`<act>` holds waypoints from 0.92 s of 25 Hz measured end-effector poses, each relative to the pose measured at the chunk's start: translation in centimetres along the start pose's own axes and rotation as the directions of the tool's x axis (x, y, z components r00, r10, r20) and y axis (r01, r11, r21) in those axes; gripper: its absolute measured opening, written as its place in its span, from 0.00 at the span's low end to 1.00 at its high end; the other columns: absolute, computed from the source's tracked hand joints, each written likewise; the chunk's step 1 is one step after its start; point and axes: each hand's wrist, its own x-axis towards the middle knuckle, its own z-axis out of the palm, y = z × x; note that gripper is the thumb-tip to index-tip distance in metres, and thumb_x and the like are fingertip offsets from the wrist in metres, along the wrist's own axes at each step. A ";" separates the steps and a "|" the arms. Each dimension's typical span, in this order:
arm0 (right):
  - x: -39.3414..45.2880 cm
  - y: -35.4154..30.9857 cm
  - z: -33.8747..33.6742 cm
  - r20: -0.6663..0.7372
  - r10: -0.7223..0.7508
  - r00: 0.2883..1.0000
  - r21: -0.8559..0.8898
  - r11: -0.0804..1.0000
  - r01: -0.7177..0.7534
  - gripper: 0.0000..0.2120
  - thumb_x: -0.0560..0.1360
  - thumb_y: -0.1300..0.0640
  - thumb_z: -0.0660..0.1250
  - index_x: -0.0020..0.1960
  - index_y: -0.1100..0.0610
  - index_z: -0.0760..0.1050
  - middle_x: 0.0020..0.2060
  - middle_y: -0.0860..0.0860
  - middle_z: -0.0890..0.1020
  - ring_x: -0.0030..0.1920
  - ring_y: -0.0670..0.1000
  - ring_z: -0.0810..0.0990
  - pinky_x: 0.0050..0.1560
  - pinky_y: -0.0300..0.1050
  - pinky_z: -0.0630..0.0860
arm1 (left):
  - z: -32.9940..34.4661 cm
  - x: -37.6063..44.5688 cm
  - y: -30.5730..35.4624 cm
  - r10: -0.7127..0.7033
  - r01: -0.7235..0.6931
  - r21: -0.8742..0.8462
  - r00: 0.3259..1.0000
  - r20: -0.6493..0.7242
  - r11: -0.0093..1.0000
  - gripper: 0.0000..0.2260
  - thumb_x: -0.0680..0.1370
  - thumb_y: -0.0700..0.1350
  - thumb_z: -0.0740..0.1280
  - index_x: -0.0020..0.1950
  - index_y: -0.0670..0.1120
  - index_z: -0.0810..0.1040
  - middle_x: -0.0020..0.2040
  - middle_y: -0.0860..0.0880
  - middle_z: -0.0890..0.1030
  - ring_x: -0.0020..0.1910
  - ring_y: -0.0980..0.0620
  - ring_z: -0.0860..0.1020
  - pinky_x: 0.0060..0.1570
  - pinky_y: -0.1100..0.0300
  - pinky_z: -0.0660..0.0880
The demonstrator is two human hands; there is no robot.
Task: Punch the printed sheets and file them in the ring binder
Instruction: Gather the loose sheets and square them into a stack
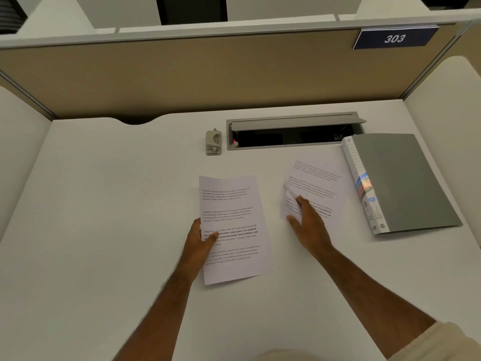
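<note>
One printed sheet (231, 204) lies in the middle of the white desk (104, 204). My left hand (200, 241) grips its left edge, thumb on top of the text. More printed sheets (316, 178) lie to the right, their near left corner curled up. My right hand (307, 220) rests on them, fingers pinching that lifted corner. A small beige hole punch (213, 142) stands further back, apart from both hands. The grey ring binder (406, 178) lies closed at the right, spine label toward the sheets.
An open cable tray (294, 134) with a raised grey lid is set into the desk behind the sheets. Beige partition walls (182, 74) close the back and sides. A dark plate reading 303 (394, 38) hangs at the upper right.
</note>
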 end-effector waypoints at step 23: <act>-10.2 -6.3 2.6 0.413 -0.192 0.890 0.318 0.947 0.056 0.26 0.79 0.51 0.68 0.72 0.42 0.61 0.68 0.41 0.74 0.64 0.39 0.76 0.64 0.40 0.75 | 1.8 -5.7 -1.3 -0.021 0.012 0.081 0.994 0.111 0.997 0.20 0.80 0.45 0.70 0.70 0.56 0.69 0.60 0.52 0.82 0.50 0.51 0.86 0.44 0.55 0.85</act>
